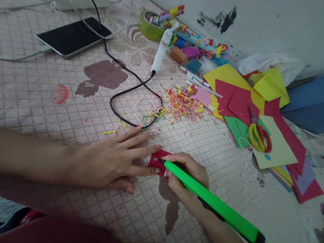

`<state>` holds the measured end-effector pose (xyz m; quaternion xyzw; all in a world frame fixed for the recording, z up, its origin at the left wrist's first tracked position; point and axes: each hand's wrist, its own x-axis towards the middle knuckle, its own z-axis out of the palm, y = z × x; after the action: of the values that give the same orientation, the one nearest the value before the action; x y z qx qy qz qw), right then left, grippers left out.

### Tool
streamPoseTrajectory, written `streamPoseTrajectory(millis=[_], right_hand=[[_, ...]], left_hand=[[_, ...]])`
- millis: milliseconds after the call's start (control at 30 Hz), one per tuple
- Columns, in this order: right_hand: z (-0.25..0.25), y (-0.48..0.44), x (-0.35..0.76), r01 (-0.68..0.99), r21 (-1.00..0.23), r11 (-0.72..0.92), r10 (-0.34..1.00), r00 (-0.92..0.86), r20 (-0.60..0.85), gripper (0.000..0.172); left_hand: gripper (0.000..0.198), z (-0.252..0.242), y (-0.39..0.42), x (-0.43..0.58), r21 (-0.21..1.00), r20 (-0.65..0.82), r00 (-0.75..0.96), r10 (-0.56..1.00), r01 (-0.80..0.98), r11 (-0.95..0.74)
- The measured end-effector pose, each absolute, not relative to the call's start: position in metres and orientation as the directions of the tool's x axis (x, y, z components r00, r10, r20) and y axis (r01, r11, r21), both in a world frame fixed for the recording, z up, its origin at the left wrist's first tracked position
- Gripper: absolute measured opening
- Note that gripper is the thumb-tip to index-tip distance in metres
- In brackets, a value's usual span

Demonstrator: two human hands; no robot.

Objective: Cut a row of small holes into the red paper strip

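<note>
We see the small red piece on the tablecloth, between our two hands. Our left hand lies flat with spread fingers, two fingertips at the piece's edge; it grasps nothing. Our right hand is closed around the green tool, near its dark tip. We judge the piece light, thin and easily creased, so its edges are the safer hold; the tool seems stiff, best held low.

Red piece is partly hidden by left hand and right hand, its pale mark too small to identify; the right edge crops blue sheet.
</note>
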<state>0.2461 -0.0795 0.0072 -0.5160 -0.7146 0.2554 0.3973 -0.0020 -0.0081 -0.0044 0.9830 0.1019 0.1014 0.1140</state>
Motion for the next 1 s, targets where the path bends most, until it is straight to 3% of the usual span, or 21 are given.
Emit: streamPoseTrajectory(millis=[500,767,1000], right_hand=[[0.012,-0.079,0.244,0.509,-0.830,0.228,0.969,-0.036,0.244,0.018],[0.017,-0.077,0.244,0.505,-0.834,0.221,0.967,0.000,0.256,0.017],[0.016,-0.081,0.242,0.532,-0.807,0.257,0.956,-0.015,0.294,0.020]], left_hand=[[0.062,-0.005,-0.008,-0.003,0.272,0.197,0.953,0.232,0.174,-0.946],[0.067,-0.004,-0.003,-0.008,0.259,0.208,0.968,0.140,0.084,-0.962],[0.059,-0.005,-0.005,-0.005,0.232,0.180,0.966,0.188,0.144,-0.962]])
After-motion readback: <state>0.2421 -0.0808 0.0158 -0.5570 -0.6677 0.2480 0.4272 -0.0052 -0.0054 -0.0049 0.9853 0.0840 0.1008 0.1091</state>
